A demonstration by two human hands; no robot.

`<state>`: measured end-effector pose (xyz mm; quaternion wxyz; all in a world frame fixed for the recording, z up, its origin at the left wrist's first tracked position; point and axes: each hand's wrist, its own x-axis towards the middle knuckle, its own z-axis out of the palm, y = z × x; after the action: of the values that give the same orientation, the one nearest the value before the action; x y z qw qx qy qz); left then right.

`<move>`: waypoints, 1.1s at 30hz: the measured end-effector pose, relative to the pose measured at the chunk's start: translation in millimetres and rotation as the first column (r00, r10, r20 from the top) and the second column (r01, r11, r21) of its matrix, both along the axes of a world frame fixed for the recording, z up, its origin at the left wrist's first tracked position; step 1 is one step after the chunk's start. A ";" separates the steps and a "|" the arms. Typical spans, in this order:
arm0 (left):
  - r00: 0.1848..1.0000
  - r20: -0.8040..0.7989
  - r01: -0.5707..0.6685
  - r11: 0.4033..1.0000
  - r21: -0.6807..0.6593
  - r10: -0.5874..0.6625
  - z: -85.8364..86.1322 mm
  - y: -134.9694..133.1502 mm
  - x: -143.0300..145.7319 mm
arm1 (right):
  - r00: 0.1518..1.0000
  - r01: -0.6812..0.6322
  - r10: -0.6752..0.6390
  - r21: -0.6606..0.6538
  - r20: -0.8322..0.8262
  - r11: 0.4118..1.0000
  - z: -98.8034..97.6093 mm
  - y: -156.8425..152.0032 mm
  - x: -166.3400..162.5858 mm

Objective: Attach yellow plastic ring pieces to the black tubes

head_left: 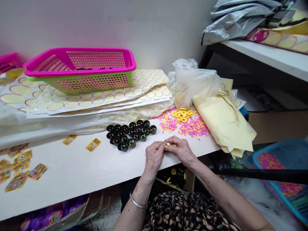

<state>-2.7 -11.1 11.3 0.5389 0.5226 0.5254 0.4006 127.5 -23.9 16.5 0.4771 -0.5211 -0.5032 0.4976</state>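
Observation:
My left hand (154,156) and my right hand (181,149) meet over the table's front edge, fingertips pinched together. Between them a small yellow piece (168,144) shows, mostly hidden by the fingers, so its kind cannot be made out. Left of my hands stand several small black cups (131,142) grouped together, with coloured bits inside. Beyond my right hand lie scattered pink and yellow bits (193,127), and a small heap of yellow rings (182,114) rests on them.
A pink and green basket (81,84) sits on sticker sheets (103,99) at the back. Printed packets (93,145) lie leftward. A plastic bag (196,80) and yellow paper (223,118) flank the bits. Below the edge is a box of black and yellow pieces (176,178).

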 end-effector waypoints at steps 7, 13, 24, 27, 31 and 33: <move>0.994 0.088 -0.059 0.994 -0.095 0.067 0.9 0.5 4.0 | 0.975 0.128 -0.163 -0.220 -0.150 0.967 -5.2 -1.5 -11.1; 0.981 0.127 -0.120 0.975 -0.189 0.146 -0.7 0.7 11.4 | 0.973 0.120 -0.170 -0.289 -0.153 0.950 0.2 -3.0 -13.9; 0.989 0.010 -0.146 0.982 -0.118 0.149 -5.1 1.0 13.2 | 0.945 0.052 -0.150 -0.317 -0.291 0.947 -4.9 -7.2 -9.4; 0.993 0.043 -0.104 0.983 -0.150 0.112 -2.6 3.4 10.4 | 0.946 -0.056 -0.035 -0.268 -0.322 0.962 -3.0 -8.6 -4.6; 1.000 -0.030 -0.002 0.986 -0.168 -0.003 4.7 12.0 4.1 | 0.961 -0.074 -0.005 -0.276 -0.276 0.958 3.5 -5.6 -2.9; 0.997 -0.065 0.038 0.987 -0.159 -0.048 6.0 15.7 2.1 | 0.970 -0.057 -0.014 -0.286 -0.242 0.957 4.3 -4.6 -3.5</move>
<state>-0.6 4.6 17.2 0.5686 0.5031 0.5623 0.3278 124.0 -28.5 20.8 0.4476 -0.5158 -0.3686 0.6307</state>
